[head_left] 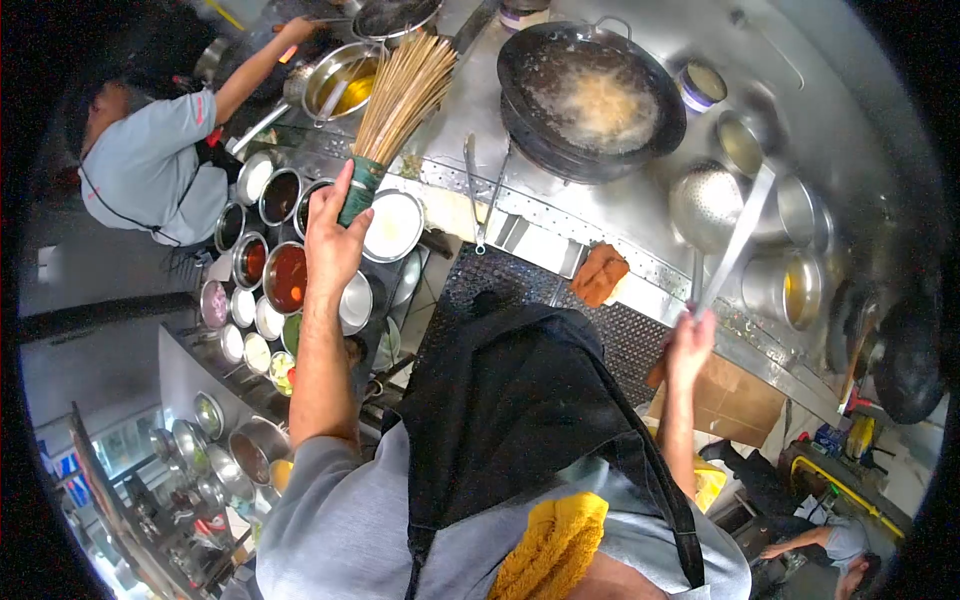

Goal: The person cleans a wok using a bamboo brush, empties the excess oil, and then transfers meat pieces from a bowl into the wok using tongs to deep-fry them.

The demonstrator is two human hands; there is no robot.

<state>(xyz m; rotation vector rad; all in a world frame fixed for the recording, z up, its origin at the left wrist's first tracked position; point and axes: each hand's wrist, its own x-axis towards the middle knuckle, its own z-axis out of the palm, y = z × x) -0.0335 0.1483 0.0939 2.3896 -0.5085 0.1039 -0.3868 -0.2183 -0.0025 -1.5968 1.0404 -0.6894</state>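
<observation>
My left hand (335, 235) is closed around the green-wrapped grip of a bamboo wok brush (408, 95), its bristles pointing up and away from me. Beyond the brush is a metal bowl of yellow oil (350, 92). My right hand (690, 345) is wrapped round the long metal handle of a ladle (740, 145), whose bowl lies over the stove's right side. Beside it rests a perforated skimmer (704, 205); whether its handle also reaches my fingers I cannot tell. Bubbling liquid with pale foam fills a black wok (510, 85) on the burner.
Sauce and ingredient bowls (290, 277) crowd the left side. An orange cloth (600, 275) lies on the stove's front edge, right of tongs (474, 190). Metal pots (780, 285) stand right. One co-worker (165, 160) reaches across at left; another person (830, 545) is at lower right.
</observation>
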